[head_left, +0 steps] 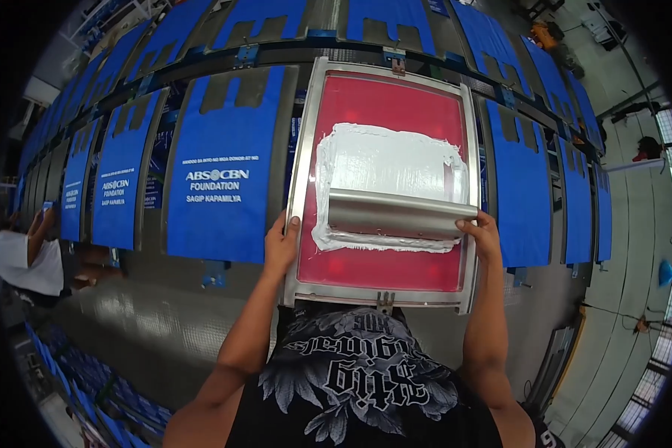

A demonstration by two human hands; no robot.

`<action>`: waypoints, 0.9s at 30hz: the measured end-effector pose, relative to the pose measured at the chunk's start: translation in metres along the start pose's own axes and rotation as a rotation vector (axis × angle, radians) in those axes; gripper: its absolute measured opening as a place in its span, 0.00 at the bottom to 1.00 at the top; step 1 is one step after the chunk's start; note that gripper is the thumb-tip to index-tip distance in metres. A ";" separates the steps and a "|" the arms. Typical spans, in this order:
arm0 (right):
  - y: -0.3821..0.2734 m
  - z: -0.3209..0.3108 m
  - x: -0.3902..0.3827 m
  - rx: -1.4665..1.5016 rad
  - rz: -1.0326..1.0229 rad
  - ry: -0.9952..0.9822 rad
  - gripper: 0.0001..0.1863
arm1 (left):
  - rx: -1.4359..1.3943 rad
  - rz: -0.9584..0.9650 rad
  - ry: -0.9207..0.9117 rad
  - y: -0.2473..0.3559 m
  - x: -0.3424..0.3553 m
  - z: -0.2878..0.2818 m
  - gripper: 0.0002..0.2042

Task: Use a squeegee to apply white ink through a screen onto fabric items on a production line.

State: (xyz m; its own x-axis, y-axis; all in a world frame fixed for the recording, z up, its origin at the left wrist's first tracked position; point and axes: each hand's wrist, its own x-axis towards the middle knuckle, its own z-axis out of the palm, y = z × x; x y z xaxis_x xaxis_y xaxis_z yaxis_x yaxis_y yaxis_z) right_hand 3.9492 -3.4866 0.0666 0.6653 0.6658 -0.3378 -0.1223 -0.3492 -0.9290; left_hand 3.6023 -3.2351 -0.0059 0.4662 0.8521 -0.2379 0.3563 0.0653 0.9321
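Head view: both hands on a framed print screen over the long counter.

Left hand [282,245] clasps frame [300,187] edge; right hand [483,233] pinches metal squeegee [396,214] end, lying in white ink [388,160]. Frame looks stiff; ink slippery; hold dry ends.

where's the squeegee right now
In the head view the metal squeegee lies across the red screen right of centre, at the near edge of the white ink, the right hand gripping its right end.
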 end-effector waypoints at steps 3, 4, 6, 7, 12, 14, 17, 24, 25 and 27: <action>0.009 -0.025 0.019 -0.041 -0.010 -0.057 0.18 | 0.032 -0.045 0.046 -0.002 -0.010 0.022 0.22; 0.009 -0.025 0.024 -0.048 0.030 -0.072 0.19 | 0.043 -0.058 0.068 -0.007 -0.009 0.021 0.21; 0.015 -0.026 0.030 -0.047 0.031 -0.083 0.19 | 0.105 -0.047 0.108 -0.010 -0.009 0.023 0.22; 0.021 -0.031 0.029 -0.050 0.035 -0.065 0.20 | 0.159 -0.030 0.118 0.003 -0.010 0.028 0.22; 0.027 -0.046 0.062 -0.153 -0.008 -0.082 0.23 | 0.107 -0.082 0.139 -0.004 0.000 0.034 0.22; 0.025 -0.040 0.062 -0.091 0.015 -0.102 0.23 | 0.021 -0.148 0.101 0.006 0.000 0.037 0.23; 0.037 -0.039 0.066 -0.081 -0.008 -0.125 0.22 | 0.036 -0.116 0.114 -0.005 0.008 0.036 0.23; 0.043 -0.037 0.052 -0.057 -0.034 -0.131 0.22 | 0.004 -0.147 0.098 -0.005 0.001 0.037 0.23; 0.043 -0.037 0.051 -0.063 -0.031 -0.131 0.21 | 0.015 -0.138 0.097 -0.004 0.001 0.037 0.24; 0.043 -0.037 0.050 -0.069 -0.036 -0.131 0.21 | 0.027 -0.141 0.109 -0.007 0.001 0.039 0.24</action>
State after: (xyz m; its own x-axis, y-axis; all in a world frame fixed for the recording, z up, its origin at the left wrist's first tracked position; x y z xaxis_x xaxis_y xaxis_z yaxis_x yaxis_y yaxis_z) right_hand 4.0045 -3.4926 0.0147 0.5659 0.7574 -0.3257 -0.0463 -0.3652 -0.9298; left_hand 3.6321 -3.2545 -0.0230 0.3198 0.8871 -0.3329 0.4344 0.1750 0.8836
